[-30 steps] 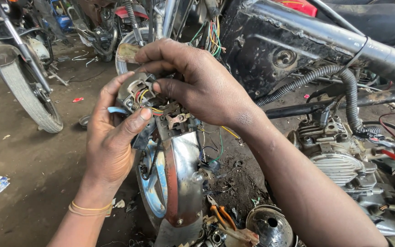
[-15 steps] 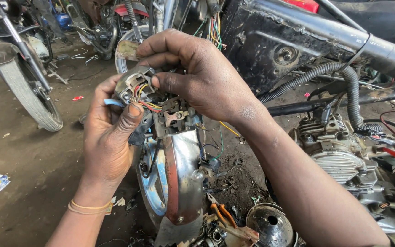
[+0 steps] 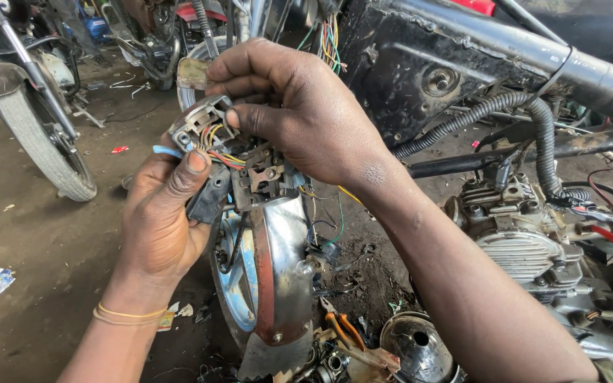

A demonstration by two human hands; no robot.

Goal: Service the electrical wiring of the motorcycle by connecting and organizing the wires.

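Observation:
My left hand [image 3: 161, 213] grips a dark switch housing [image 3: 203, 128] from below, thumb pressed on its side by a blue wire end. My right hand [image 3: 303, 106] comes from above, fingers pinching the same housing and its bundle of coloured wires [image 3: 225, 157]. A small metal bracket [image 3: 264, 174] sits just under my right palm. Below both hands stands the chrome front mudguard [image 3: 282, 269] of a motorcycle, with its wheel partly hidden behind it.
A stripped motorcycle frame [image 3: 462, 42] and its finned engine [image 3: 526, 248] fill the right side. A second motorcycle's front wheel [image 3: 40, 142] stands at the left. Orange-handled pliers [image 3: 342, 330] and a round chrome shell [image 3: 416, 347] lie on the dirty floor.
Both hands and the switch housing have shifted slightly up and left in view. My right fingers have moved further over the housing's top.

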